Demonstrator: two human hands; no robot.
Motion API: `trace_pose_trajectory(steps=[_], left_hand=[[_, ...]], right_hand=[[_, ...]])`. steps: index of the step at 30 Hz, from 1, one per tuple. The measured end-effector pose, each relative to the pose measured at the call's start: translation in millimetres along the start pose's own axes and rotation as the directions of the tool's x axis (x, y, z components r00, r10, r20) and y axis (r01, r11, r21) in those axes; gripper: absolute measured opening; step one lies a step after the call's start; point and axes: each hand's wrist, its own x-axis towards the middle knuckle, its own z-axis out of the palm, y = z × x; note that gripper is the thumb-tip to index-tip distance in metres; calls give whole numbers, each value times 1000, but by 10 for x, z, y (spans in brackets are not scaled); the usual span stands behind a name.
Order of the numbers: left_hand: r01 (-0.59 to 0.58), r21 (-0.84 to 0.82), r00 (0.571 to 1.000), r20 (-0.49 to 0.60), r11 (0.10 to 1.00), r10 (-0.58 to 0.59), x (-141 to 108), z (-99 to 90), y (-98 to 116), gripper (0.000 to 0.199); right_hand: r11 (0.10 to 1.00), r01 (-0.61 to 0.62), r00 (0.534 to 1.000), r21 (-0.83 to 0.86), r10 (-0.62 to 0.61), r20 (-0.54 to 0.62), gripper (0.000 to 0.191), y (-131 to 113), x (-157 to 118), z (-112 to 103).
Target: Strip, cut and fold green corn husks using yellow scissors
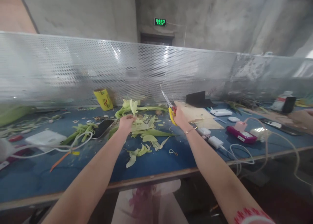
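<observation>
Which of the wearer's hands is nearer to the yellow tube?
Left. The left hand, pinching a pale green leaf, is to the right of the yellow tube and lower in view; the right hand, holding scissors, is much farther to the right.

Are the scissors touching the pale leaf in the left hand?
Apart: the head view shows a wide gap between the scissors, in the right hand, and the pale leaf.

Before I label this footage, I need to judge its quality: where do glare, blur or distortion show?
Head view: bright glare streaks on the perforated metal screen; wide-angle stretch seems to lengthen the forearms toward the lower corners; general softness, costing the leaf scraps fine detail; a pale shine on the scissors in the right hand; the glowing exit sign reads clearly.
</observation>
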Motion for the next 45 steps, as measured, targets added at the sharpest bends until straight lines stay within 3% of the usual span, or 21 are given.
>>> trace_pose_trajectory(steps=[3, 6, 10, 15, 17, 21, 26, 36, 45], left_hand=[[110, -78, 994, -16, 991, -112, -32, 20, 65, 21], [76, -153, 994, -68, 985, -87, -50, 20, 127, 25], [38, -347, 996, -57, 937, -62, -78, 29, 201, 27], [84, -447, 996, 52, 891, -68, -100, 19, 227, 19], [104, -459, 994, 88, 882, -72, -103, 13, 222, 15], [118, -444, 992, 97, 888, -83, -128, 42, 222, 10], [103, -382, 992, 110, 919, -66, -192, 119, 239, 8], [159, -381, 979, 177, 911, -97, -314, 173, 282, 5], [159, -355, 982, 152, 921, -111, -332, 172, 288, 8]], right_hand=[[988, 133, 985, 77, -140, 96, 30, -162, -128, 38], [936, 246, 928, 251, -302, 218, 30, -324, -242, 85], [944, 144, 861, 298, -268, 432, 31, -481, -352, 88], [958, 185, 820, 217, -272, 504, 33, -531, -409, 24], [963, 225, 828, 148, -269, 492, 36, -534, -423, 33], [960, 271, 892, -72, -222, 393, 44, -562, -454, 109], [919, 318, 921, -232, -241, 306, 44, -608, -475, 145], [907, 320, 926, -273, -239, 292, 41, -588, -453, 152], [892, 352, 915, -285, -263, 307, 35, -597, -452, 129]])
